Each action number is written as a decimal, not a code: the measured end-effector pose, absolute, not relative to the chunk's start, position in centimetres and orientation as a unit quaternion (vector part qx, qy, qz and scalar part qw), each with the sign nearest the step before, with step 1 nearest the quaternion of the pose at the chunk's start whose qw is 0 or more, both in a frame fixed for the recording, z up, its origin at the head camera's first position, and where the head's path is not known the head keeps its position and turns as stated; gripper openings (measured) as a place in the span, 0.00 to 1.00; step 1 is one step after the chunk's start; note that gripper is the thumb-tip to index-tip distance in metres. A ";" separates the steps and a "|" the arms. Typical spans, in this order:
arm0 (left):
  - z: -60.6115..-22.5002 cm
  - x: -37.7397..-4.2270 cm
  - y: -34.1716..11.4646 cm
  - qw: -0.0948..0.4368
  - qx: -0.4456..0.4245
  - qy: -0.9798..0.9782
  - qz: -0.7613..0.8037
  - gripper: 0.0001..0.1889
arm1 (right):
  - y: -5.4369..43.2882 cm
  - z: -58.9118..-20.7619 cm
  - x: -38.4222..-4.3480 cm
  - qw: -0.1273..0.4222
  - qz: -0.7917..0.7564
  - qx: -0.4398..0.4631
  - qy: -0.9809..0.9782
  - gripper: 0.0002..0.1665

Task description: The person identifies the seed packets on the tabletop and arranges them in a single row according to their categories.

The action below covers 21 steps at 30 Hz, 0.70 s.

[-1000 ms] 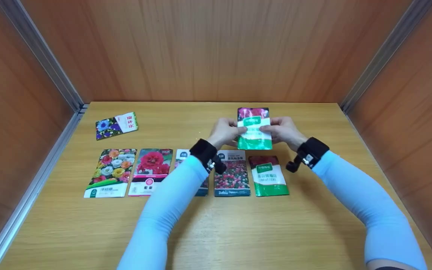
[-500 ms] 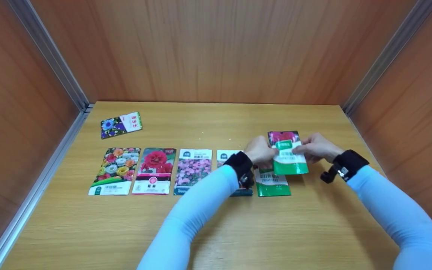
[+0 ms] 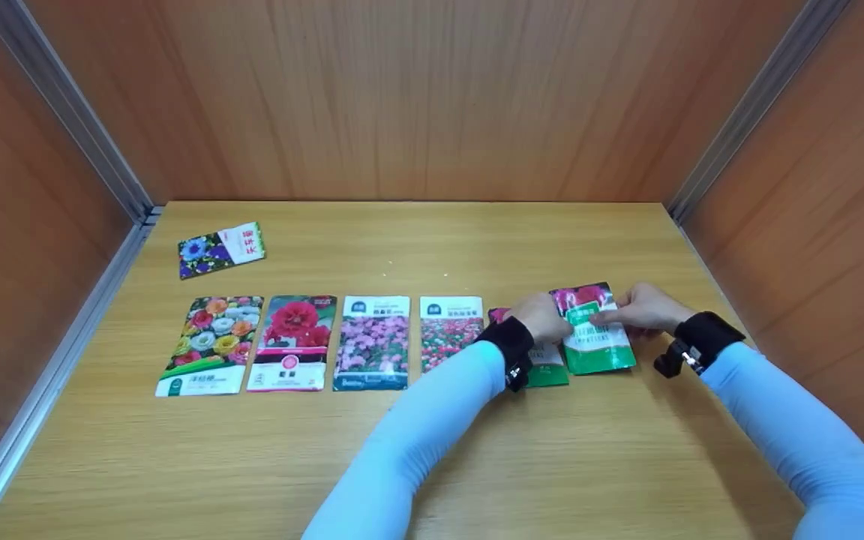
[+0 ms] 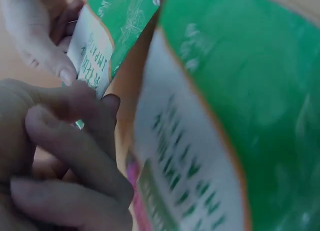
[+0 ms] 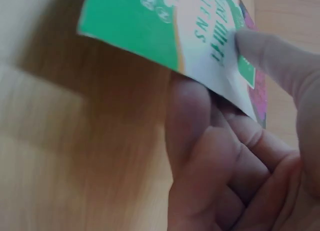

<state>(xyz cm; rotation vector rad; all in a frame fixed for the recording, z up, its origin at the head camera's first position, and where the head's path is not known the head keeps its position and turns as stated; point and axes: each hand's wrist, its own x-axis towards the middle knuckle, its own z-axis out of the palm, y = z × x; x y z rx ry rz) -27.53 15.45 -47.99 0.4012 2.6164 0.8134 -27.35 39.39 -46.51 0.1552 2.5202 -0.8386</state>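
Both hands hold a green-and-white seed packet (image 3: 598,352) with a magenta flower top, slightly tilted above the table at the right end of a row. My right hand (image 3: 649,310) pinches its right edge; the right wrist view shows the thumb on the printed face and curled fingers (image 5: 192,106) beneath. At the left edge, my left hand (image 3: 542,318) pinches the packet, its fingers (image 4: 75,156) curled in the left wrist view. A matching seed packet (image 3: 548,375) lies just left of it, partly hidden by the left hand and wristband, and looms large (image 4: 250,91) in the left wrist view.
Further left in the row lie packets with red-pink (image 3: 451,330), lilac (image 3: 372,345), red (image 3: 293,330) and mixed-colour flowers (image 3: 211,345). A blue-flower packet (image 3: 222,250) lies askew at the back left. Wooden panels (image 3: 417,97) enclose the table (image 3: 252,465).
Both hands have carried the green-and-white packet from behind the row rightward and toward the person, lowering it beside the matching packet. The other packets have stayed in place.
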 end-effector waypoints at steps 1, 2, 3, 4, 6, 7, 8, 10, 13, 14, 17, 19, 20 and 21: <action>-48.1 -27.5 15.7 0.179 0.142 0.934 0.273 0.15 | 39.5 -46.7 -27.3 0.241 -0.300 0.059 0.921 0.34; -48.2 -27.4 16.0 0.180 0.137 0.938 0.264 0.14 | 39.6 -46.8 -27.3 0.242 -0.293 0.062 0.923 0.34; -48.3 -27.4 16.4 0.178 0.131 0.941 0.255 0.14 | 39.7 -46.9 -27.3 0.243 -0.288 0.065 0.924 0.34; -48.4 -27.4 16.7 0.179 0.128 0.944 0.246 0.13 | 39.7 -47.0 -27.2 0.244 -0.283 0.068 0.925 0.33; -48.8 -27.5 17.4 0.182 0.129 0.949 0.224 0.11 | 39.8 -47.3 -27.2 0.248 -0.271 0.064 0.928 0.33; -48.9 -27.5 17.5 0.183 0.128 0.950 0.218 0.11 | 39.7 -47.4 -27.2 0.249 -0.265 0.063 0.929 0.32; -49.1 -27.6 17.7 0.184 0.130 0.952 0.209 0.10 | 39.6 -47.5 -27.3 0.249 -0.258 0.059 0.932 0.33; -49.4 -27.7 17.9 0.181 0.140 0.954 0.192 0.10 | 39.3 -47.6 -27.4 0.247 -0.236 0.048 0.939 0.33; -49.5 -27.7 18.0 0.175 0.152 0.956 0.182 0.10 | 38.9 -47.5 -27.4 0.231 -0.191 0.036 0.953 0.36; -49.5 -27.6 17.9 0.170 0.156 0.956 0.178 0.11 | 38.7 -47.5 -27.4 0.223 -0.176 0.030 0.958 0.37; -49.5 -27.5 17.7 0.157 0.167 0.957 0.177 0.14 | 38.2 -47.2 -27.3 0.201 -0.147 0.010 0.968 0.36; -49.4 -27.5 17.4 0.151 0.174 0.956 0.182 0.18 | 37.7 -47.0 -27.1 0.188 -0.138 -0.004 0.972 0.33; -49.3 -27.6 17.1 0.149 0.178 0.955 0.188 0.20 | 37.5 -46.9 -27.0 0.181 -0.134 -0.012 0.974 0.31; -49.3 -27.7 16.8 0.146 0.181 0.953 0.196 0.22 | 37.2 -46.8 -26.8 0.174 -0.130 -0.019 0.976 0.29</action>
